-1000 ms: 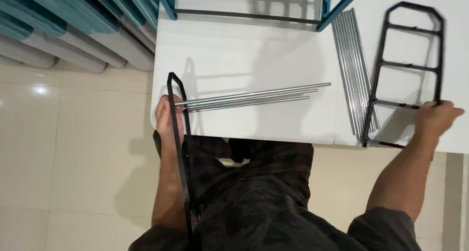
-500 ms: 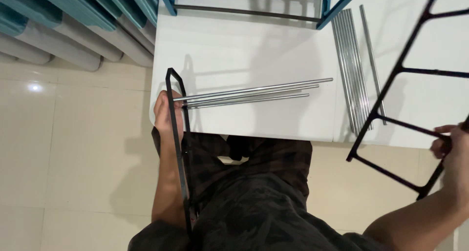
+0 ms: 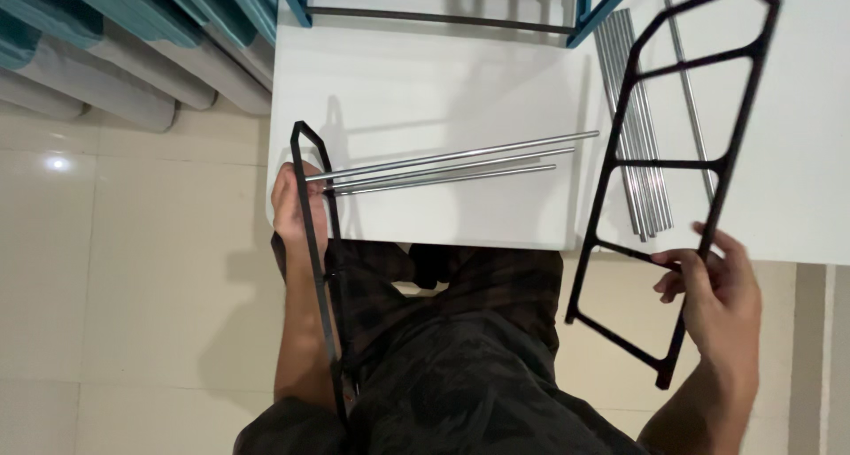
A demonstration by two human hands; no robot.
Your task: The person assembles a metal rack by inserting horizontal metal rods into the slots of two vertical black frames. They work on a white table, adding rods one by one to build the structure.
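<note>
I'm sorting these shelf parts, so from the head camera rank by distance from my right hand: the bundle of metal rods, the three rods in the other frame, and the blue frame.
From the right hand:
1. Bundle of metal rods, just above it, behind the black side frame it holds.
2. Three rods, left, mid-table.
3. Blue frame, top edge.

Matt black frame [image 3: 682, 163]; shiny metal rods [image 3: 452, 165]; smooth white table [image 3: 425, 74].

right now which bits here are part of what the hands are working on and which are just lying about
In hand:
- black side frame held upright by the left hand
- three metal rods that meet that frame
- black ladder-shaped frame lifted by the right hand

Lying about:
- bundle of spare rods on the white table
- blue frame at the table's far edge
- teal stack, top left
</note>
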